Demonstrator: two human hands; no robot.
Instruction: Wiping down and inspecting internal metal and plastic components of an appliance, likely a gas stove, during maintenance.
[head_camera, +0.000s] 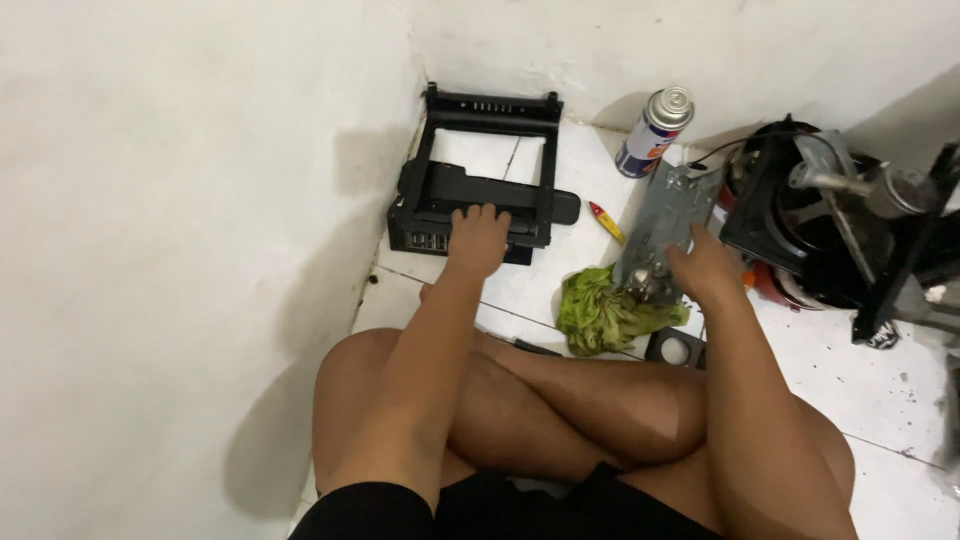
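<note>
**Fingers spread on a black frame, the other hand around a metal bracket**

Fingers (487, 213) of the left hand (478, 240) lie spread and flat on the front bar of a black plastic frame (487, 110), pressing on it rather than closing round it, probably to keep it from sliding. That frame sits on the white tiled floor (900, 380), pushed into the corner where two white walls (150, 200) meet, its open middle showing tile.

The right hand (708, 272) is wrapped around the lower end of a grey metal bracket (665, 215), holding it upright and tilted slightly, likely so its face can be seen. Its foot rests in or just above a crumpled green cloth (605, 315) lying on the floor in front of the crossed legs.

Between frame and bracket lies a small yellow and red tool (606, 221). Behind the bracket, near the far wall, a spray can (655, 132) stands leaning, silver top, white body with blue and red bands. Towards the floor's right edge is a dark machine assembly (830, 220) with wires and metal rods.
</note>
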